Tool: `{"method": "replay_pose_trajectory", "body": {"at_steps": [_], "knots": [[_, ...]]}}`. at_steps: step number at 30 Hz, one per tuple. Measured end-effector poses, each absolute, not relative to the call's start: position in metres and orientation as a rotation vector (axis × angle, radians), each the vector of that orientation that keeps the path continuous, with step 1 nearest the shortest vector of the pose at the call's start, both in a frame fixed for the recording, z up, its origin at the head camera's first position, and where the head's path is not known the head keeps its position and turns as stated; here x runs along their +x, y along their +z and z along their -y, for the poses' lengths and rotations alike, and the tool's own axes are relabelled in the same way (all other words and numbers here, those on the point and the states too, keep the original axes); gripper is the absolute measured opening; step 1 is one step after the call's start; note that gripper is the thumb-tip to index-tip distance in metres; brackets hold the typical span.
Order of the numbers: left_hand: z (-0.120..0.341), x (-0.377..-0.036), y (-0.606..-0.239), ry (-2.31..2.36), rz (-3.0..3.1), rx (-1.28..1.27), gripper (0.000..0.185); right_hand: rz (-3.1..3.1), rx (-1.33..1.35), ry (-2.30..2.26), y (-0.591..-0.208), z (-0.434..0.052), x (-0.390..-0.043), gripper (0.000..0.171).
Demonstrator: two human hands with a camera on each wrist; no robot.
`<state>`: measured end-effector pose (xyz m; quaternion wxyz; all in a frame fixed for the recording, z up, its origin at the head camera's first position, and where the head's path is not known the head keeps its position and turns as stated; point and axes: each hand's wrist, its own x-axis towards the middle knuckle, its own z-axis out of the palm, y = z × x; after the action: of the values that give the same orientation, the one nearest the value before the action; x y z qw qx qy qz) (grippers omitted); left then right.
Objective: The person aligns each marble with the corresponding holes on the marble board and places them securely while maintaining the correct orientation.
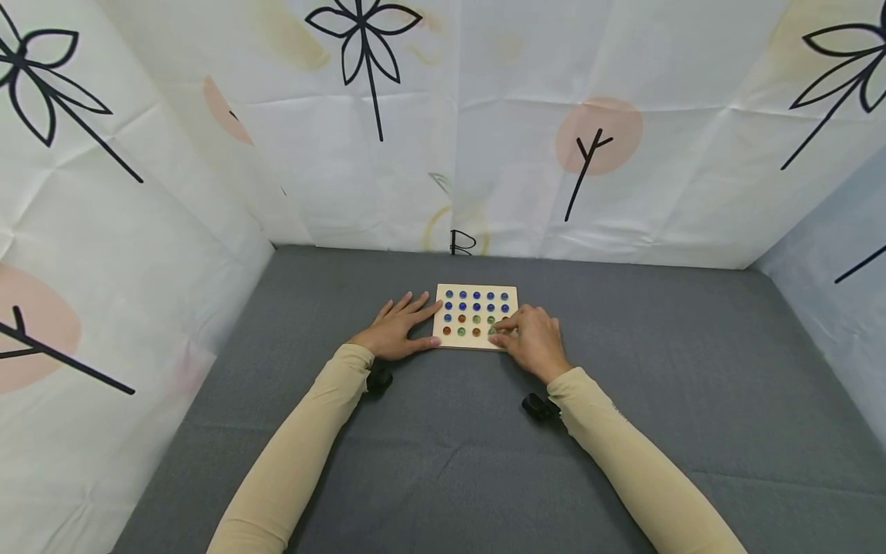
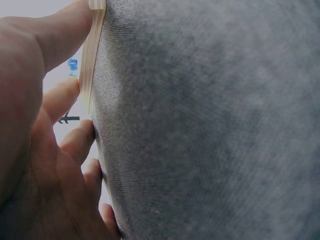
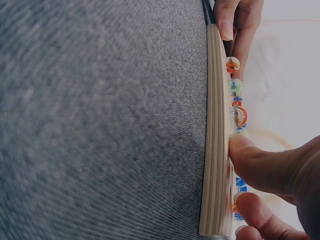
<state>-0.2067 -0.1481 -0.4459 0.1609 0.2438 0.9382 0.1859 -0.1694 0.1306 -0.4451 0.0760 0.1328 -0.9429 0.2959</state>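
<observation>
A light wooden board (image 1: 471, 344) lies on the grey cloth and holds rows of glass marbles. Blue marbles (image 1: 477, 307) fill the two far rows; the nearer rows mix blue, green and amber ones. My left hand (image 1: 393, 329) lies with fingers spread, its thumb and index fingertip touching the board's left edge. At the near right part, my right hand (image 1: 536, 342) is bent over the board, thumb and index finger pinching a green marble (image 1: 492, 331) at its place in the near row. The fingers partly hide that marble and the ones at the right end.
Grey cloth (image 1: 429, 462) covers the table around the board. White patterned fabric (image 1: 498, 169) rises behind the table and at both sides. Small dark devices (image 1: 536, 406) sit under both wrists.
</observation>
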Motion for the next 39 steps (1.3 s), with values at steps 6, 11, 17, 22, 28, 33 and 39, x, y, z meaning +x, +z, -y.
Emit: {"method": "replay_pose_trajectory", "body": {"at_steps": [6, 11, 17, 22, 28, 33, 39], "knots": [[0.147, -0.207, -0.446, 0.527, -2.679, 0.693, 0.077, 2.831, 0.386, 0.907, -0.444, -0.130, -0.169, 0.020], [0.148, -0.207, -0.446, 0.527, -2.678, 0.695, 0.077, 2.839, 0.385, 0.910, -0.444, -0.130, -0.169, 0.021], [0.148, -0.207, -0.447, 0.522, -2.677, 0.694, 0.077, 2.840, 0.384, 0.908, -0.444, -0.131, -0.168, 0.021], [0.149, -0.206, -0.446, 0.524, -2.676, 0.696, 0.077, 2.840, 0.379, 0.907, -0.444, -0.132, -0.167, 0.022], [0.149, -0.206, -0.446, 0.534, -2.674, 0.702, 0.077, 2.828, 0.364, 0.908, -0.441, -0.136, -0.165, 0.025], [0.149, -0.206, -0.445, 0.534, -2.672, 0.696, 0.077, 2.826, 0.348, 0.891, -0.440, -0.143, -0.165, 0.028], [0.149, -0.206, -0.445, 0.537, -2.670, 0.696, 0.077, 2.829, 0.332, 0.885, -0.441, -0.155, -0.166, 0.026]]}}
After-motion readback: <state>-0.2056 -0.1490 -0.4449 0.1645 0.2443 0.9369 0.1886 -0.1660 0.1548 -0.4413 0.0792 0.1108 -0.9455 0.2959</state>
